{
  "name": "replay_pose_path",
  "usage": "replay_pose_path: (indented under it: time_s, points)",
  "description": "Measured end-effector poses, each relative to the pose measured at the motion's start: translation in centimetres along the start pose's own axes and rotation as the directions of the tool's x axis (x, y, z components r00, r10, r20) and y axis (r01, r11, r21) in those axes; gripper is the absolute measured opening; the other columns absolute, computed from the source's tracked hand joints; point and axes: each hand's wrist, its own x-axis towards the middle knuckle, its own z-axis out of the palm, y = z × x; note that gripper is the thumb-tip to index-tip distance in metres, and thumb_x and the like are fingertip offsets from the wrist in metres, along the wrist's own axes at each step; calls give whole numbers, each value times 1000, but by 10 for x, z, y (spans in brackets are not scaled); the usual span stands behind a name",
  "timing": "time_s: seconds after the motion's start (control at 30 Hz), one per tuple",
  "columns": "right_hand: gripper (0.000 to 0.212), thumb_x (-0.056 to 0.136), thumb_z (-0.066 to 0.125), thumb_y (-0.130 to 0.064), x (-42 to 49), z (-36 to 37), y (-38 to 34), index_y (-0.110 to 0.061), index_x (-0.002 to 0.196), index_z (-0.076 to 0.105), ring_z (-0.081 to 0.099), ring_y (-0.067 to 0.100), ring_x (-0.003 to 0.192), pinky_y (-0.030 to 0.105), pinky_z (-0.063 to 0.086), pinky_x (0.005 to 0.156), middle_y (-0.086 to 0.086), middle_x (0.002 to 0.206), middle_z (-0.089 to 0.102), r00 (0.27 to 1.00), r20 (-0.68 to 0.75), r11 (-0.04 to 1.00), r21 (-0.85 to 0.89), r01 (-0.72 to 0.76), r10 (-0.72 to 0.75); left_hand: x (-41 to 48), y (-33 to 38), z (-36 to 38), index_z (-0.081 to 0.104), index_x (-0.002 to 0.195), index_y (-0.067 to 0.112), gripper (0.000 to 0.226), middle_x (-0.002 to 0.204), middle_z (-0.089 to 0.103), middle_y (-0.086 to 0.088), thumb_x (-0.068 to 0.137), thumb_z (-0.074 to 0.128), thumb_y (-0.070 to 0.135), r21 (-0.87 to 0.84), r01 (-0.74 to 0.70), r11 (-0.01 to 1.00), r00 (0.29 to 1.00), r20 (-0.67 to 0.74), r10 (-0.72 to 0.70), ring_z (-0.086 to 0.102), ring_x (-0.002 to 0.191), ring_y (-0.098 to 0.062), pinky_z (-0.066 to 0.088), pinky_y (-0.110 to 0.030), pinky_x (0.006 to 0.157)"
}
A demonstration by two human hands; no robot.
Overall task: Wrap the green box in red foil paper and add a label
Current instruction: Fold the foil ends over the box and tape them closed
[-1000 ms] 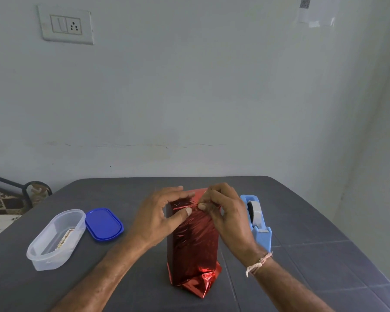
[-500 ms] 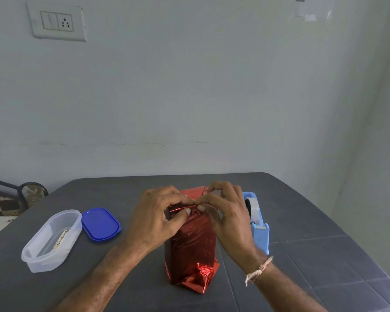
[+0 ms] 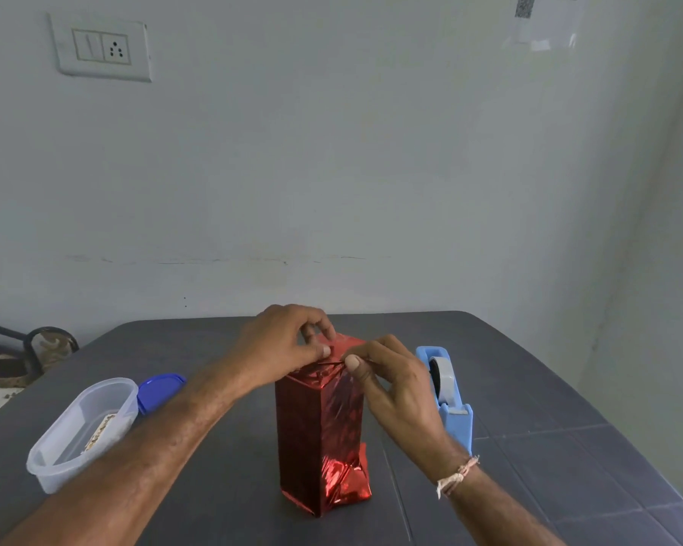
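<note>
- Head view: your table [image 3: 529, 388], dark grey, fills the lower frame.
- Your box [image 3: 312, 427] stands upright at mid-table, wholly covered in red foil [image 3: 346, 342]. Its bottom end is folded and crumpled.
- Tub [image 3: 56, 463], clear and open, lies at the box's 9 o'clock, well apart.
- Your left hand [image 3: 280, 344] reaches in from 8 o'clock, thumb and curled fingers pinching the foil at the box's top.
- Your right hand [image 3: 395, 384] reaches in from 4 o'clock, thumb and forefinger pinching that same top fold. The two hands nearly meet.
- Dispenser [image 3: 446, 388], light blue, stands at the box's 3 o'clock, just behind your right hand.
- Lid [image 3: 160, 390], blue, lies at the tub's 1 o'clock, just beside it.
- Slip [image 3: 99, 431], printed, lies inside the tub.
</note>
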Motion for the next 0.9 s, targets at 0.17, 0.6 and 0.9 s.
replay_pose_path:
  time_s: [0.17, 0.6, 0.9]
  points:
    - [15, 96, 70, -31, 11, 3, -1, -21, 88, 77, 68, 12, 86, 21, 54, 71, -10, 85, 66, 995, -14, 994, 53, -95, 96, 6, -15, -1, 80, 91, 37, 12, 76, 69, 11, 80, 86, 39, -247, 101, 964, 990, 116, -74, 58, 64, 8, 43, -21, 71]
    - [10, 83, 77, -18, 25, 10, -12, -20, 74, 74, 63, 3, 63, 11, 46, 58, -5, 70, 72, 920, 6, 914, 115, -390, 392, -20, -14, 34, 78, 113, 22, 23, 113, 78, 8, 91, 75, 19, -755, 312, 577, 941, 161, -298, 73, 107, -9, 50, -22, 96]
    - [7, 85, 75, -13, 22, 14, -5, -17, 80, 77, 68, 10, 71, 28, 60, 72, 5, 77, 76, 875, 48, 837, 271, -475, 481, -24, -8, 34, 78, 111, 25, 23, 110, 78, 10, 90, 75, 17, -767, 331, 549, 926, 152, -345, 74, 95, -4, 52, -13, 75]
